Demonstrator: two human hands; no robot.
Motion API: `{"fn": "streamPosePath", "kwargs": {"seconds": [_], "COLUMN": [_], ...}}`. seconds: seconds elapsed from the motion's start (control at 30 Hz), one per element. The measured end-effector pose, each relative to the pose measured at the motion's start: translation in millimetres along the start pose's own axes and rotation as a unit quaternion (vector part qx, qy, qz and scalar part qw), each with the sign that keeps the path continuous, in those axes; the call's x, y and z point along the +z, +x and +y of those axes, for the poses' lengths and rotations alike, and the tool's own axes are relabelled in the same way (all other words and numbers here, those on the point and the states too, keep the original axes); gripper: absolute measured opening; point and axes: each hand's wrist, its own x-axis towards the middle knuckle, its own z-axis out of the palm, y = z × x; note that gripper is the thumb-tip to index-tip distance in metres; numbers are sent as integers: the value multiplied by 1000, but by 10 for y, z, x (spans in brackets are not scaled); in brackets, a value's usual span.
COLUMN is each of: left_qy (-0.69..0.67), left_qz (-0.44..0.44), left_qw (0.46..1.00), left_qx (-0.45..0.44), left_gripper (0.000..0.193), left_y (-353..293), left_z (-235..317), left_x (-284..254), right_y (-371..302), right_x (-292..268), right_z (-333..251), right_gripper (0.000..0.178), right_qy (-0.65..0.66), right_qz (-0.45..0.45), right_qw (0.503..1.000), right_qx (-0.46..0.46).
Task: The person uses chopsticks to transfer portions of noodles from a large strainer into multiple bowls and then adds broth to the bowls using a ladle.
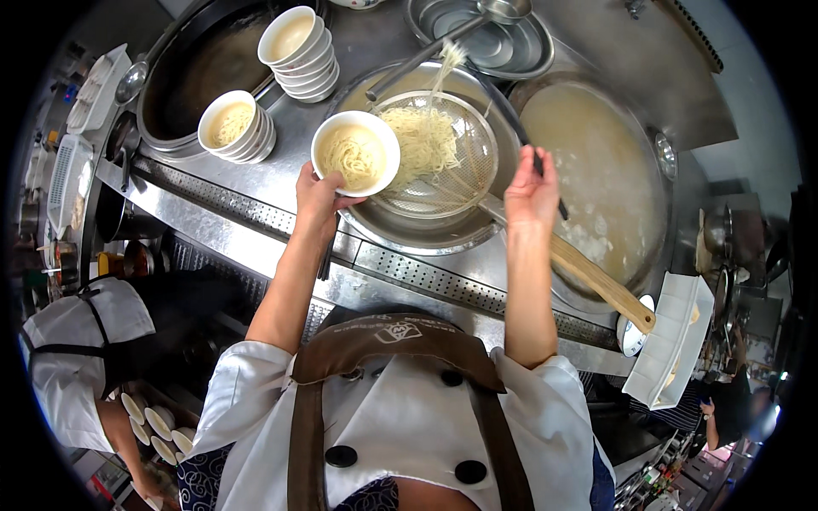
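Note:
My left hand [319, 194] is closed on the rim and side of a white bowl [389, 175] with pale noodles in it. The bowl is held beside a round mesh strainer [460, 192], overlapping its left edge. A heap of noodles [422, 140] lies in the strainer, which rests across a wide metal basin [358, 223]. My right hand [532, 192] grips long dark chopsticks [504, 106]. From their far end hangs a strand of noodles [449, 61], above the heap. The strainer's wooden handle [596, 277] slants down to the right, under my right forearm.
Stacked bowls [271, 140] and a taller stack [311, 77] stand at left, noodles in the nearer top bowl. A large pan of cloudy liquid [588, 153] is at right, a dark wok [200, 72] far left. A ladle [504, 10] crosses a metal bowl [537, 64]. A co-worker [77, 341] handles bowls lower left.

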Motion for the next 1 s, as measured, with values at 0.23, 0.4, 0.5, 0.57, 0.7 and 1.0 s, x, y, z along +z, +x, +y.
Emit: {"fn": "streamPosePath", "kwargs": {"seconds": [0.23, 0.4, 0.5, 0.57, 0.7, 1.0], "left_qy": [33, -6, -54, -73, -53, 11], "left_qz": [19, -20, -57, -83, -93, -108], "left_qw": [999, 998, 992, 988, 991, 992], "left_qx": [4, -63, -98, -105, -81, -60], "left_gripper": [46, 41, 46, 49, 54, 53], "left_y": [44, 175, 191, 186, 85, -26], "left_z": [-51, -159, -239, -286, -281, -235], "left_x": [215, 350, 372, 382, 438, 432], "right_y": [-279, -501, -568, -704, -885, -1127], "right_x": [847, 1180, 1047, 862, 352, 340], "right_z": [-732, -863, -762, -581, -427, -346], "right_gripper": [16, 18, 21, 24, 17, 4], "right_qy": [-56, -106, -151, -198, -535, -671], "right_qz": [-186, -214, -218, -212, -217, -427], "right_qw": [979, 966, 961, 954, 798, 500], "right_qx": [-57, -100, -83, -75, -171, -341]}}
